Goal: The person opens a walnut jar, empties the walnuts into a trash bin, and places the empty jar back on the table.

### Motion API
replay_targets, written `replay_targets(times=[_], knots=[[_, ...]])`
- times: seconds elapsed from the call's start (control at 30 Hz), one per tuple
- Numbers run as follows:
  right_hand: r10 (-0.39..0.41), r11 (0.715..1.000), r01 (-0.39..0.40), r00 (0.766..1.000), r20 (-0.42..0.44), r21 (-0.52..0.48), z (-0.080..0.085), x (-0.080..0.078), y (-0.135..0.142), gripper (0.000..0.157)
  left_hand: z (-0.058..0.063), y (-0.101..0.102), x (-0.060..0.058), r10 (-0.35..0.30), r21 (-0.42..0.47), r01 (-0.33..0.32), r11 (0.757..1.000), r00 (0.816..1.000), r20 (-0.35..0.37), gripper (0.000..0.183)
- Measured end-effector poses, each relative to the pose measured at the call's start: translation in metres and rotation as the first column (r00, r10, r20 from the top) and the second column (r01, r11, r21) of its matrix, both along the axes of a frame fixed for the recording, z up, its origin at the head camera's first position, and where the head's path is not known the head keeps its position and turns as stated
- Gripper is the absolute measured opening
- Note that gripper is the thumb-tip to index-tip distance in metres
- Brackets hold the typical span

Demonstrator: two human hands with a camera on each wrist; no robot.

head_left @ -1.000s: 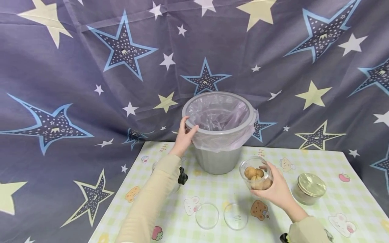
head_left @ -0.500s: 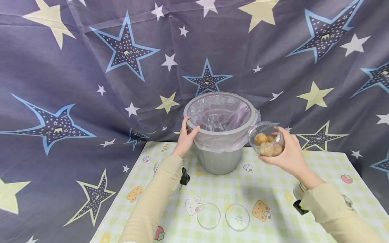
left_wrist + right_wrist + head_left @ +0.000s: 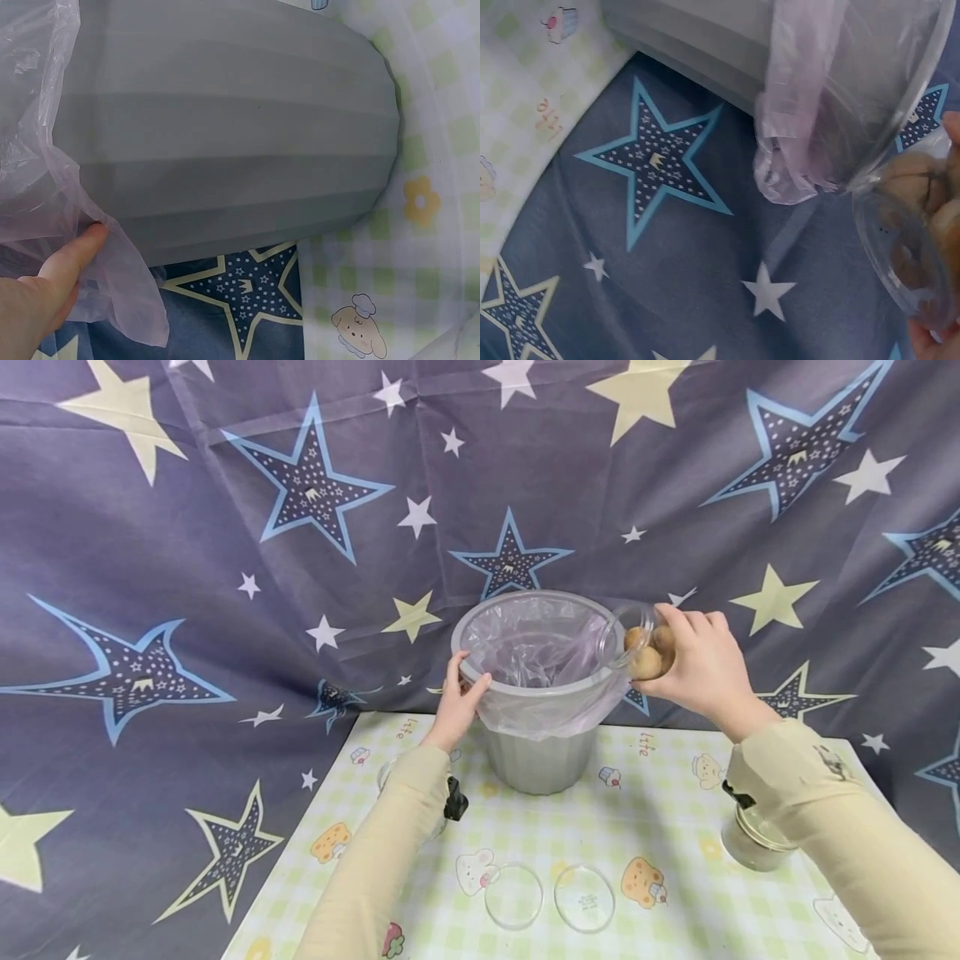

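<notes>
A grey trash can with a thin pinkish plastic bag folded over its rim stands at the back of the table. My left hand grips the can's rim on the left, thumb at the near edge; in the left wrist view a finger lies against the hanging bag. My right hand holds a clear plastic jar tipped on its side, mouth toward the can. Several round brown walnut-like pieces lie inside the jar. Its mouth overlaps the can's right rim in the head view.
Two clear round lids, a left one and a right one, lie on the checkered tablecloth. A gold-lidded jar is partly behind my right sleeve. Another clear container is mostly hidden by my left forearm. A starry cloth hangs behind.
My right hand has lifted the jar from low over the table up to the can's right rim and tipped it leftward. My left hand has stayed on the rim.
</notes>
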State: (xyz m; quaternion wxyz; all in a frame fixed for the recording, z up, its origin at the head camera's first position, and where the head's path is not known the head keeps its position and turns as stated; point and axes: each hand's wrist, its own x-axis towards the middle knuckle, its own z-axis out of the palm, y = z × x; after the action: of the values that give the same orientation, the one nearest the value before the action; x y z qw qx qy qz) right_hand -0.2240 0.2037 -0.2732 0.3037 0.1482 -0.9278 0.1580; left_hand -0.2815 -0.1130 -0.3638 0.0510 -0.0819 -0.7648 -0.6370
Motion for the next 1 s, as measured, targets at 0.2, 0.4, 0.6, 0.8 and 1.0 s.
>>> replay_targets(times=[0.2, 0.4, 0.6, 0.8, 1.0], knots=[[-0.024, 0.991, 0.023, 1.0, 0.002, 0.132, 0.006, -0.01, -0.009, 0.093, -0.002, -0.001, 0.001, -0.006, 0.013, 0.006, 1.0, 1.0, 0.007, 0.057], [-0.042, 0.988, 0.05, 0.997, -0.061, 0.143, 0.011, -0.017, -0.016, 0.091, -0.003, 0.0, 0.002, -0.005, 0.028, 0.005, 1.0, 1.0, 0.009, 0.058], [0.01, 0.969, 0.03, 0.987, -0.159, 0.245, 0.015, -0.02, -0.02, 0.089, -0.004, 0.001, 0.0, -0.006, 0.038, 0.006, 0.999, 1.0, -0.009, 0.058], [0.017, 0.935, 0.037, 0.988, -0.151, 0.352, 0.018, -0.021, -0.021, 0.085, -0.004, 0.002, 0.0, 0.001, 0.039, 0.0, 0.999, 1.0, -0.018, 0.058], [0.079, 0.912, 0.02, 0.972, -0.223, 0.41, 0.017, -0.025, -0.02, 0.074, -0.002, 0.002, 0.0, -0.003, 0.047, 0.004, 0.999, 1.0, -0.01, 0.058]])
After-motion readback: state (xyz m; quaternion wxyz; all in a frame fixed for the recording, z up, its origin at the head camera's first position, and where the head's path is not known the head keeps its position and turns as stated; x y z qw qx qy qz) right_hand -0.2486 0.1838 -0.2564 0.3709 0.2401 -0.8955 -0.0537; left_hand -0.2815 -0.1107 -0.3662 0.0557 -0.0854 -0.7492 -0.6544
